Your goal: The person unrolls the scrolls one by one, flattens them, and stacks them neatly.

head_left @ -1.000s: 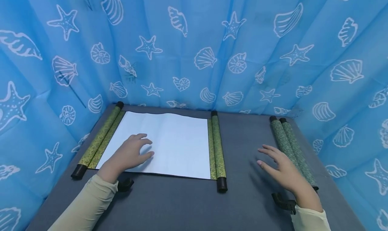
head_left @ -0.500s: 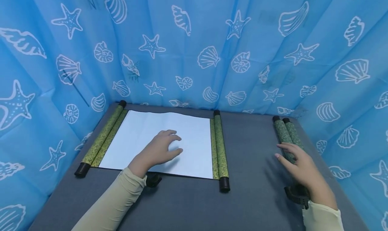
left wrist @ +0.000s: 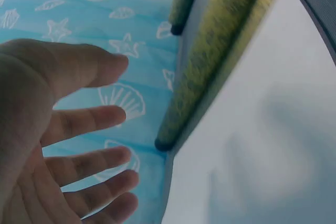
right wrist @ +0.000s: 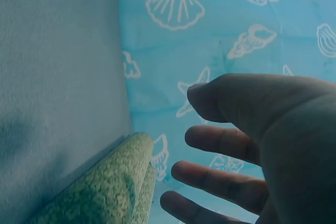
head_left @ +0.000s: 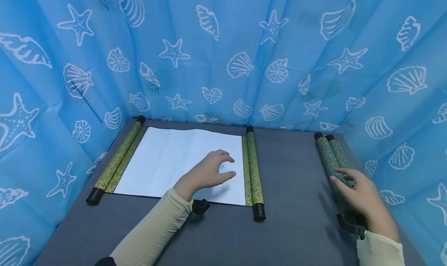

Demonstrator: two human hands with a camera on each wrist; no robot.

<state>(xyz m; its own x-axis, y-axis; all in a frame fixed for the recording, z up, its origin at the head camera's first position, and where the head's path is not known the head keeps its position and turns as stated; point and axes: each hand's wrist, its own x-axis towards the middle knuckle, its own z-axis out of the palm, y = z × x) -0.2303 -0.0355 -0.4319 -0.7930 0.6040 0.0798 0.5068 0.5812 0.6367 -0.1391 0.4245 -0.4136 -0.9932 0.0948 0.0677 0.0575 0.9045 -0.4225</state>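
A scroll with yellow-green patterned rolls and black end knobs lies unrolled, its white sheet bare between the left roll and the right roll. My left hand hovers over the right part of the sheet, fingers spread and holding nothing; its shadow falls on the paper. A darker green scroll, its two rolls side by side, lies at the right of the table. Over its near half is my right hand, fingers apart with nothing between them. The scroll's near end is hidden behind this hand.
Grey cloth covers the table, which shows between the two scrolls and along the front. A blue curtain with white shells and starfish encloses the back and both sides. Each wrist wears a black strap.
My left hand has moved right across the white sheet toward its right roll. My right hand has shifted right, from beside the dark green scroll to over it. Both scrolls lie still.
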